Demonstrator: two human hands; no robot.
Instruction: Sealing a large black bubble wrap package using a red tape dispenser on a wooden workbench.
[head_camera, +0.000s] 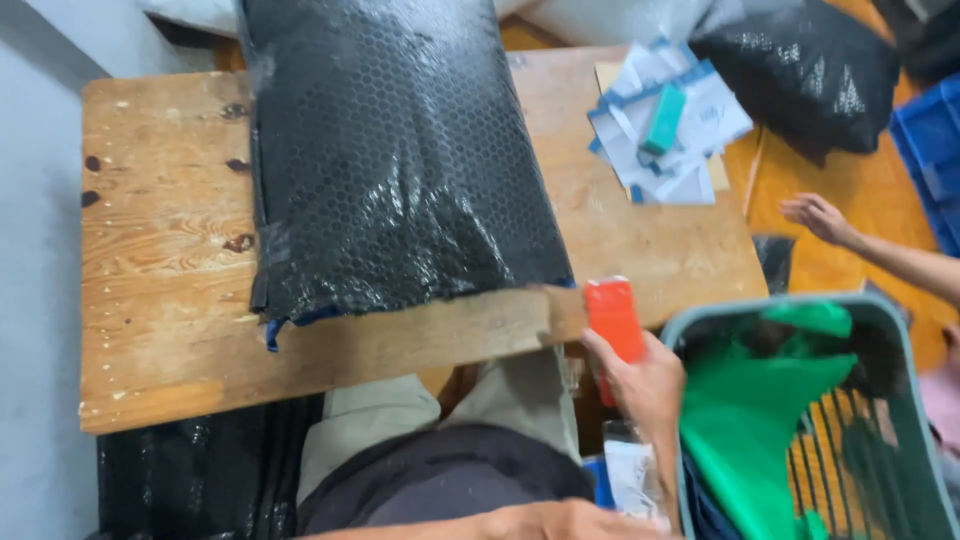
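My right hand (645, 385) grips a flat red rectangular object (612, 312) at the front right corner of the wooden table (160, 250). A large package in black bubble wrap (395, 150) lies on the table just left of the red object, with its near edge close to the table's front. My left hand is out of sight; only a bare forearm (540, 522) crosses the bottom of the view above my lap.
A grey-green basket (690, 325) holding green bags stands right of my hand. White papers with a teal block (665, 120) lie at the table's far right. Another person's hand (815, 215) reaches in from the right. Another black package (800, 60) and a blue crate (930, 150) sit beyond.
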